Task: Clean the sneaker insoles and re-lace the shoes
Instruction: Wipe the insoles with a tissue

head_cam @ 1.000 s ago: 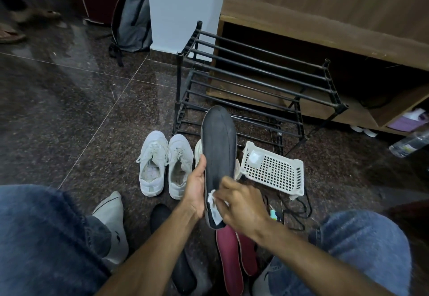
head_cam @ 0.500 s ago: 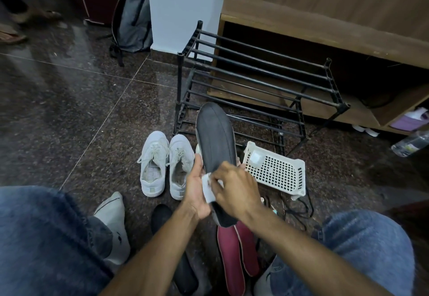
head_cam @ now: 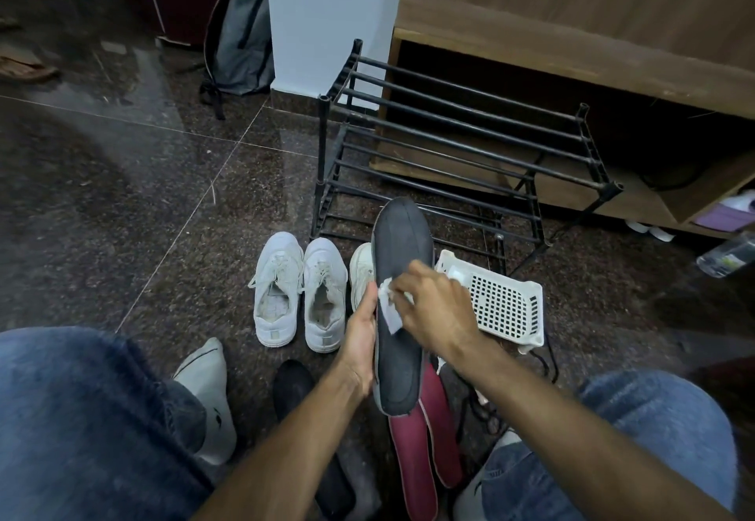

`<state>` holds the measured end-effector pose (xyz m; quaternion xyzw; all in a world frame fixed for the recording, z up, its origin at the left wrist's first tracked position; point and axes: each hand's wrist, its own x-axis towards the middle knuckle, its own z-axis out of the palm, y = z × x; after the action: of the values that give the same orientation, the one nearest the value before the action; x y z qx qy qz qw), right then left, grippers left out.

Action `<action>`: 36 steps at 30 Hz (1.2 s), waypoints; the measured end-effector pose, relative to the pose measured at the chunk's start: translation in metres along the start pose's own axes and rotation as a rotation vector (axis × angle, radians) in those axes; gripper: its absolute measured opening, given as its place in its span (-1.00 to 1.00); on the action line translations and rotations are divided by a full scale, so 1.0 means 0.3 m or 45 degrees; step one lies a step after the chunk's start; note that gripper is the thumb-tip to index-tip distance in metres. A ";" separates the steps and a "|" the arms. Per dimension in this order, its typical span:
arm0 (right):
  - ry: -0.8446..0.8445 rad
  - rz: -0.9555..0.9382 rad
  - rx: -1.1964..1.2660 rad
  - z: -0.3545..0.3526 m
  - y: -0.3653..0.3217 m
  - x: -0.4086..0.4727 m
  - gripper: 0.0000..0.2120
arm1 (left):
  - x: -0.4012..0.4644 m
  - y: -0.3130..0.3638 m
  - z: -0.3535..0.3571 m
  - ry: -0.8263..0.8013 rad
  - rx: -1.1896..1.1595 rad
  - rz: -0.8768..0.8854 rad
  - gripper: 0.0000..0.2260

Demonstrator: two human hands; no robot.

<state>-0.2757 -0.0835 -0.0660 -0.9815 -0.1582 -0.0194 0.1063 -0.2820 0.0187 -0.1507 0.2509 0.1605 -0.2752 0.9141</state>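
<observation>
My left hand (head_cam: 359,336) grips the left edge of a dark grey insole (head_cam: 402,251), held upright in front of me. On its middle my right hand (head_cam: 433,308) presses a small white wipe (head_cam: 388,310), pinched in the fingers. A pair of white sneakers (head_cam: 298,291) stands on the floor to the left, toes away from me. A third white sneaker (head_cam: 360,271) is partly hidden behind the insole. Two maroon insoles (head_cam: 425,443) lie on the floor under my hands. Another black insole (head_cam: 310,430) lies beside my left arm.
A white perforated basket (head_cam: 502,304) sits right of my hands, with black laces or cords (head_cam: 547,361) beside it. A black metal shoe rack (head_cam: 449,144) stands ahead against a wooden cabinet (head_cam: 572,50). A plastic bottle (head_cam: 727,255) lies at far right. My knees frame the bottom corners.
My right hand has slid the wipe up the insole from its heel end to its middle. The insole has shifted slightly in my left hand.
</observation>
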 end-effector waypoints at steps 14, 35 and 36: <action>0.039 0.171 0.031 -0.019 0.080 0.074 -0.83 | 0.017 -0.051 -0.001 -0.020 0.219 -0.010 -0.45; -0.070 -0.001 0.057 0.045 -0.015 -0.077 -0.78 | 0.015 -0.013 -0.003 0.049 0.240 0.112 -0.52; -0.088 -0.003 0.032 0.039 -0.004 -0.071 -0.78 | 0.015 -0.017 -0.003 0.057 0.248 0.111 -0.54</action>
<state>-0.2962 -0.0865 -0.0786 -0.9800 -0.1631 0.0164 0.1130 -0.2814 0.0135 -0.1553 0.3515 0.1422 -0.2438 0.8926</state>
